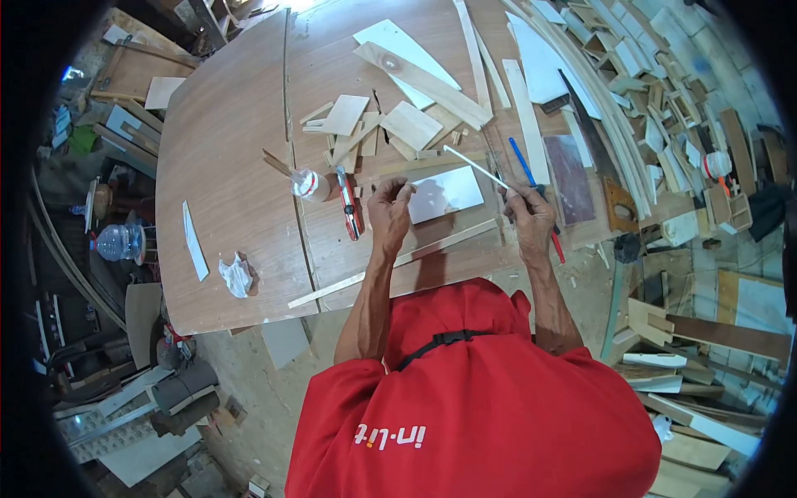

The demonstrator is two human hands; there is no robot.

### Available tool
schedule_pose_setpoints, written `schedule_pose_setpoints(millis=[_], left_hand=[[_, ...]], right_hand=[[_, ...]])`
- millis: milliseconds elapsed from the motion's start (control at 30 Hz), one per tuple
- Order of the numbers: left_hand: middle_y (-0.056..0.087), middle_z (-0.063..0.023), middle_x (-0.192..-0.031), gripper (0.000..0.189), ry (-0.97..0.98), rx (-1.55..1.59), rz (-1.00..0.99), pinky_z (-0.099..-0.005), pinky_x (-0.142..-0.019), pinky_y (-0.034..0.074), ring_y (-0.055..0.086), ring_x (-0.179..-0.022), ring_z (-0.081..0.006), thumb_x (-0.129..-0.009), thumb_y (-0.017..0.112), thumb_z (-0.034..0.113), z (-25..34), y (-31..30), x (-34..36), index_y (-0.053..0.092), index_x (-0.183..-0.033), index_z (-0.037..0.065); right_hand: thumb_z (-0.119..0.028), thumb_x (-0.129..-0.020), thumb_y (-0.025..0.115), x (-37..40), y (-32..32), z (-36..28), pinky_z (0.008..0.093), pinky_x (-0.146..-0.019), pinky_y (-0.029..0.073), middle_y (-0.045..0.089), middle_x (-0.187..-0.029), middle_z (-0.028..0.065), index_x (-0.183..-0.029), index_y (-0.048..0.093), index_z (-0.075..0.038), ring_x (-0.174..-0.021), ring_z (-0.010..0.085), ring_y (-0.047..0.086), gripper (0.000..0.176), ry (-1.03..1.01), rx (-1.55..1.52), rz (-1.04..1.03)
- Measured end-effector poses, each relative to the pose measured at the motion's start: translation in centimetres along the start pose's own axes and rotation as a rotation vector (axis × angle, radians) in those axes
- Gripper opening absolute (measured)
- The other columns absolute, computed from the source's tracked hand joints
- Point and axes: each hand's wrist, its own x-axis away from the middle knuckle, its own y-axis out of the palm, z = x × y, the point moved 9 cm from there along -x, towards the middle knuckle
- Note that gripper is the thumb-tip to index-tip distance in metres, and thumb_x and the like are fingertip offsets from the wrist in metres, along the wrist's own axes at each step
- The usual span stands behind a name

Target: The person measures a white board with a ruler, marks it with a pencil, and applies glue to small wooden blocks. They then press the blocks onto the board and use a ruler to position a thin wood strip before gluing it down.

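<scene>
My right hand (529, 217) pinches the near end of a thin white strip (475, 165) that slants up and to the left over the brown wooden table (224, 191). My left hand (388, 212) hovers with fingers curled beside a white rectangular panel (448, 193); whether it grips anything I cannot tell. A red utility knife (349, 207) lies just left of that hand. A glue bottle (311, 185) lies on its side farther left. A long wooden slat (398, 261) runs along the table's near edge below both hands.
Several plywood offcuts (365, 124) and long boards (423, 79) lie at the table's far side. A blue pencil (523, 162), a handsaw (594, 158) and a crumpled rag (237, 274) are on the table. Scrap wood piles up at right (681, 108); a water bottle (116, 242) stands at left.
</scene>
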Motion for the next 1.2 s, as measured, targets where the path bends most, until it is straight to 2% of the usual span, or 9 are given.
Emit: schedule_pose_setpoints(millis=[33,100,133,167,233,433,633,967,1200], left_hand=[[0.068,-0.0037,-0.084,0.021,-0.006,-0.004,-0.010,-0.0277,-0.070,0.049,0.061,-0.073,-0.0135,-0.087,0.070,0.014,0.0,0.5,0.1,0.066,-0.104,0.001],[0.068,-0.0097,-0.082,0.027,0.038,-0.304,-0.007,-0.0317,-0.072,0.050,0.063,-0.075,-0.0192,-0.087,0.069,0.010,0.5,1.3,0.1,0.062,-0.109,-0.003],[0.066,-0.0141,-0.084,0.034,0.171,-0.440,-0.056,-0.0347,-0.072,0.050,0.063,-0.076,-0.0229,-0.086,0.067,0.006,1.0,2.0,-0.1,0.057,-0.117,-0.004],[0.066,-0.0141,-0.084,0.034,0.169,-0.442,-0.068,-0.0347,-0.072,0.050,0.063,-0.076,-0.0229,-0.086,0.067,0.006,0.7,2.3,-0.3,0.057,-0.117,-0.004],[0.065,-0.0149,-0.089,0.042,0.377,-0.590,-0.062,-0.0390,-0.074,0.050,0.063,-0.081,-0.0282,-0.084,0.064,0.001,2.0,3.4,-0.2,0.051,-0.124,-0.003],[0.064,-0.0166,-0.098,0.055,0.462,-0.727,-0.169,-0.0452,-0.079,0.049,0.062,-0.090,-0.0346,-0.082,0.060,-0.003,1.2,5.7,-1.2,0.040,-0.133,-0.001],[0.066,-0.0185,-0.099,0.060,0.362,-0.742,-0.199,-0.0458,-0.079,0.051,0.065,-0.090,-0.0373,-0.084,0.060,-0.001,-0.2,5.9,-1.8,0.031,-0.137,0.001],[0.067,-0.0168,-0.101,0.062,0.347,-0.762,-0.185,-0.0456,-0.077,0.051,0.066,-0.088,-0.0364,-0.088,0.059,0.009,-0.7,5.8,-1.6,0.028,-0.141,0.002],[0.067,-0.0168,-0.101,0.063,0.455,-0.771,-0.190,-0.0441,-0.077,0.051,0.065,-0.086,-0.0350,-0.088,0.060,0.008,-0.3,6.1,-1.4,0.027,-0.142,0.001]], right_hand=[[-0.005,-0.090,0.064,0.1,-0.5,0.8,0.0223,-0.057,0.044,0.071,-0.086,0.0036,-0.107,0.072,-0.002,-0.063,0.0051,0.052,0.019,0.006,0.000,0.011],[-0.004,-0.090,0.063,0.4,-1.4,2.2,0.0222,-0.058,0.045,0.071,-0.088,0.0038,-0.107,0.072,-0.002,-0.064,0.0053,0.052,0.019,0.033,-0.001,0.036],[-0.004,-0.090,0.063,0.7,-1.8,2.4,0.0222,-0.058,0.045,0.071,-0.088,0.0038,-0.107,0.072,-0.002,-0.064,0.0053,0.052,0.019,0.036,-0.001,0.046],[-0.004,-0.091,0.063,0.9,-2.0,2.6,0.0222,-0.059,0.045,0.071,-0.089,0.0042,-0.106,0.072,-0.002,-0.065,0.0053,0.052,0.019,0.033,0.016,0.050],[-0.004,-0.091,0.063,1.3,-2.3,2.5,0.0223,-0.060,0.046,0.071,-0.090,0.0045,-0.106,0.072,-0.002,-0.066,0.0054,0.053,0.018,0.032,0.033,0.065],[-0.006,-0.091,0.063,2.0,-3.9,3.0,0.0211,-0.061,0.045,0.071,-0.090,0.0042,-0.107,0.073,-0.003,-0.069,0.0057,0.055,0.019,0.050,0.007,0.130],[-0.007,-0.091,0.064,2.3,-5.0,2.6,0.0205,-0.060,0.043,0.071,-0.086,0.0033,-0.108,0.073,-0.003,-0.067,0.0051,0.053,0.019,0.059,0.017,0.179],[-0.006,-0.091,0.064,2.4,-5.1,3.0,0.0207,-0.058,0.040,0.065,-0.077,0.0003,-0.108,0.072,0.000,-0.064,0.0050,0.049,0.019,0.081,0.020,0.180],[-0.005,-0.091,0.063,2.4,-5.0,2.7,0.0206,-0.058,0.039,0.061,-0.075,-0.0016,-0.106,0.072,0.001,-0.064,0.0053,0.047,0.019,0.081,0.052,0.175]])
